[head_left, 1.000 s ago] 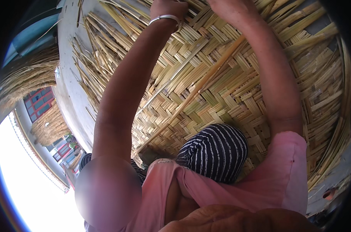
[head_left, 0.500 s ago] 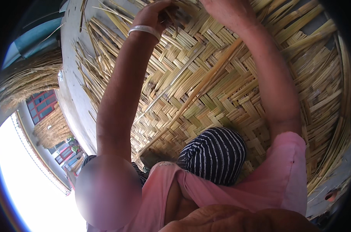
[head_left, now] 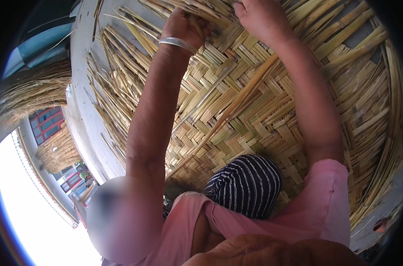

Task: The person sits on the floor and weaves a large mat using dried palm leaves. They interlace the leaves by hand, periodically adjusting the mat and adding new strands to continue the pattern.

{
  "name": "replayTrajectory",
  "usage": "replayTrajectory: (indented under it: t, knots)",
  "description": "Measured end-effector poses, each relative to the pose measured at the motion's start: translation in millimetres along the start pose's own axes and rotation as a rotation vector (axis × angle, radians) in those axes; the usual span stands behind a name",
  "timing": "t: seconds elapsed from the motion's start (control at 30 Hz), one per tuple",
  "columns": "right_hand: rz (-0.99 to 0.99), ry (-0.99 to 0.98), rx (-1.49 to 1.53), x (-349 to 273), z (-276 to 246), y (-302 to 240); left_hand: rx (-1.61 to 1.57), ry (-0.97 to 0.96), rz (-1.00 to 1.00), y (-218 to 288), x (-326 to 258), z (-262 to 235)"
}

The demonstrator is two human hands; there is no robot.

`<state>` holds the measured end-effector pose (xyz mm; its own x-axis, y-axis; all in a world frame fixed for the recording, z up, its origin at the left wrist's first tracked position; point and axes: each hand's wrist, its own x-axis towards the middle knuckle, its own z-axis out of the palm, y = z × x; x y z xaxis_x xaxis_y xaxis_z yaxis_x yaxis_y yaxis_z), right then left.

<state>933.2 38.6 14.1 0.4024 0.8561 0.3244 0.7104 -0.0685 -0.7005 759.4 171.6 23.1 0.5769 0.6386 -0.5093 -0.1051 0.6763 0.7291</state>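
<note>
A mat (head_left: pixel 237 102) of flat, pale yellow-green reed strips, woven in a slanting pattern, spreads in front of me. At its far edge my left hand (head_left: pixel 186 29), with a silver bangle on the wrist, is curled around loose reed strips (head_left: pixel 206 12); its fingertips are partly hidden beneath them. To its right, my right hand (head_left: pixel 266 20) has its fingers pinched together close above the weave. Whatever lies between those fingertips is too small to make out. One long, tan reed strip (head_left: pixel 241 95) runs diagonally over the mat between my forearms.
Unwoven reed ends (head_left: pixel 117 57) fan out along the left edge, and long reeds (head_left: pixel 390 119) curve along the right. My knee in striped cloth (head_left: pixel 248 184) presses on the near part. Reed bundles (head_left: pixel 37 88) stand at far left, beyond the grey concrete ground (head_left: pixel 79 53).
My left hand has moved slightly right and nearer to me, and the loose strips beside it have shifted. My right hand stays almost in place, its fingertips a little nearer.
</note>
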Motion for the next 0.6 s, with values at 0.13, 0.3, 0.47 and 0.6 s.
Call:
replayTrajectory:
  t: [0.13, 0.3, 0.47, 0.6]
  knots:
    - [-0.047, 0.109, 0.055, -1, 4, 4, 0.116, -0.240, -0.059, 5, 6, 11]
    - [0.072, 0.126, 0.337, 1, 1, 2, 0.196, -0.404, -0.082, 8, -4, 28]
    - [0.104, 0.093, 0.475, 5, 5, 9, 0.386, -0.586, -0.015, 15, -2, 22]
    - [0.081, 0.058, 0.475, 5, 4, 6, 0.425, -0.666, -0.063, 18, 2, 13]
